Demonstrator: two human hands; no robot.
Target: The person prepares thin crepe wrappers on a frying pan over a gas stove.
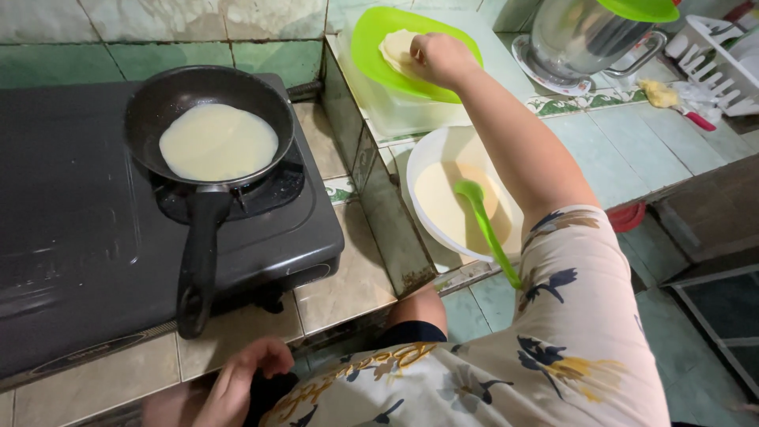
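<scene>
Black frying pan (207, 103) with a pale round crepe (218, 142) sits on a dark gas stove (71, 221), left. White bowl (443, 150) of batter holds a green ladle (484, 225), centre. Metal pot (581, 35) far right; white dish rack (719, 59) beside it.

Bright, even light, sharp focus, soft shadows, glare on the black stove (71, 237).

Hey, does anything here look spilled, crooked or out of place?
Nothing is spilled. One oddity: the white bowl of batter overhangs the counter edge, with the green ladle sticking out past its rim. The pan sits level on the stove.
</scene>
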